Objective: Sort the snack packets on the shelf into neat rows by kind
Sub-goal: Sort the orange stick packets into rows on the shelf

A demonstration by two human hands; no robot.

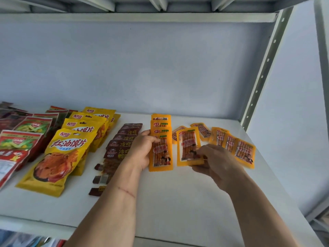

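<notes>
Yellow bag (58, 157) reads 红油馍片; brown packets (122, 139) 冷吃.

A pale blue-grey wall (160, 65) is being lit evenly behind a white shelf board (178, 202). The board is being carried by a perforated metal upright (265, 68), and an upper shelf (138, 16) is being seen overhead.

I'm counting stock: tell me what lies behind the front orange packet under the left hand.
Behind the front orange packet at least three more orange packets overlap toward the wall; only their tops show, so any beneath stay hidden.
</notes>
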